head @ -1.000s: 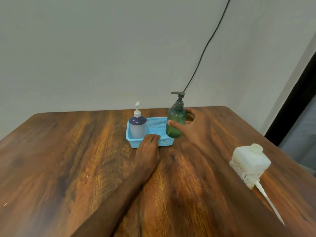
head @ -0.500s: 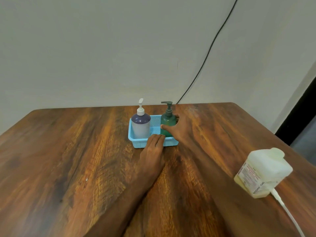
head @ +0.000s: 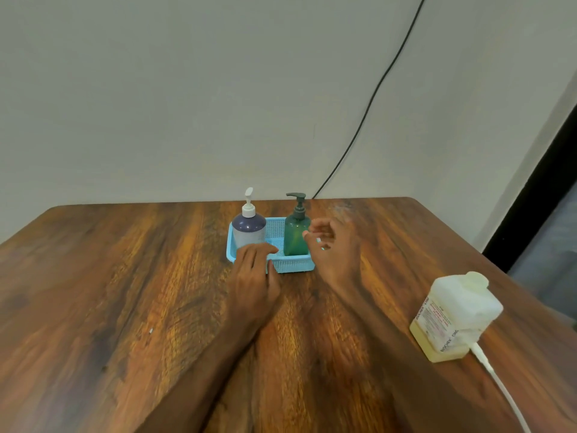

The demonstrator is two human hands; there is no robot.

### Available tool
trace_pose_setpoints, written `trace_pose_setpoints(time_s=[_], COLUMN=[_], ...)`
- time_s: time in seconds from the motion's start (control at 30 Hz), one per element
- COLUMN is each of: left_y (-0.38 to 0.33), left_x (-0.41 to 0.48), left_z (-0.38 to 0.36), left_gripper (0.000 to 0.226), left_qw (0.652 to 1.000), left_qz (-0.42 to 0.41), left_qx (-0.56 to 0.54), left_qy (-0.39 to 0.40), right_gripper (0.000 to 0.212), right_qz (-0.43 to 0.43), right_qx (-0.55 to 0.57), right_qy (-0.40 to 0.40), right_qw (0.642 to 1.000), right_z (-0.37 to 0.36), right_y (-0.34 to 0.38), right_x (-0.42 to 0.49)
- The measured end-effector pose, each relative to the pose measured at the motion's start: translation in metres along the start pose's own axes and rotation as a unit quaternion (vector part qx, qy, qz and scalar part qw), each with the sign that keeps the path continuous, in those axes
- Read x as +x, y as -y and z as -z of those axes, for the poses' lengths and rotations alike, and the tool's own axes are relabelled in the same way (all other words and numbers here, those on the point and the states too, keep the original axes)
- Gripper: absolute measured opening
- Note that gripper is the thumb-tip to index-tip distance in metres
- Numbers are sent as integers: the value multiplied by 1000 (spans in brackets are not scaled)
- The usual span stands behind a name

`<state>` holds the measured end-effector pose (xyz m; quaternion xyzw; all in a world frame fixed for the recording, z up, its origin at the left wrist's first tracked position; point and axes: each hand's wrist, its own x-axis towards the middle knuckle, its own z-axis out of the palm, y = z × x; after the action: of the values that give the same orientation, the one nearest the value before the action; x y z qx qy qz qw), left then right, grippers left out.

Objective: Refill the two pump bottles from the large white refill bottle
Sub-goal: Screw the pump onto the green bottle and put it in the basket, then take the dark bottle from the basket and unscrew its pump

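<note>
Release, fresh at centre frame: green pump bottle (head: pixel 296 235), held aloft a second ago by the right hand (head: pixel 332 245), now upright in the right end of the blue basket (head: pixel 292 265), that hand drawn just clear with fingers loosely curled on nothing, left hand (head: pixel 254 270) laid flat over the near rim. Probably a setting-down after filling or a reset before it; no telling which, both pumps screwed on. Left of it the purple pump bottle (head: pixel 249 231); lower right on the table (head: pixel 125 276), well apart, the white refill bottle (head: pixel 456 317), translucent, yellowish liquid low inside.
</note>
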<state>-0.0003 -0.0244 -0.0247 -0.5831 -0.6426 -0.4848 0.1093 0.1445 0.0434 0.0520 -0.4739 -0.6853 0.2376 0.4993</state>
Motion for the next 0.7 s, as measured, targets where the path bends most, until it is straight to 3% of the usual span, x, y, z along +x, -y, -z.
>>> trace_pose_setpoints(time_s=[0.1,0.4,0.6,0.7], left_y=[7,40,41,43], left_x=[2,14,10,8], left_z=[3,8,11,9], left_gripper=[26,45,46,41], left_qw=[998,978,977,978], left_qz=[55,196,210,206], left_qx=[-2,44,3,-5], left_qy=[-35,-50,-25,-23], right_gripper=[22,58,81,82], right_qz=[7,19,6,-34], right_qx=[1,-51,-59,-33], right_qy=[64,147,188,203], right_qw=[998,988,980,978], right_z=[0,-45,-89,-110], right_y=[13,20,31,33], right_x=[-22,-20,9,23])
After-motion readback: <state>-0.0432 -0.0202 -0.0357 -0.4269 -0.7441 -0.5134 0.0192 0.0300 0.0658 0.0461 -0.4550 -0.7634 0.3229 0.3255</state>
